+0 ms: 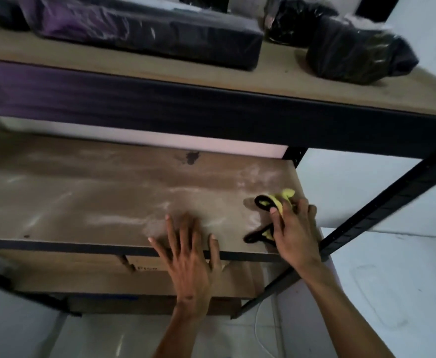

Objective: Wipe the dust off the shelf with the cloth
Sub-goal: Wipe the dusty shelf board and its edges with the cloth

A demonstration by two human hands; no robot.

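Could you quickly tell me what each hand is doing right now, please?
Left hand: open, fingers spread flat on the dusty shelf, holding nothing.
Right hand: closed on the yellow cloth near the shelf's right end.

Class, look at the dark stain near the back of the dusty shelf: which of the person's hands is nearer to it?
Left. The left hand lies flat at the shelf's front edge, almost straight in front of the dark stain. The right hand, holding the cloth, is off toward the right end.

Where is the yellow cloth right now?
The yellow cloth is bunched under the right hand, on the dusty middle shelf near its right front corner, just right of the flat left hand.
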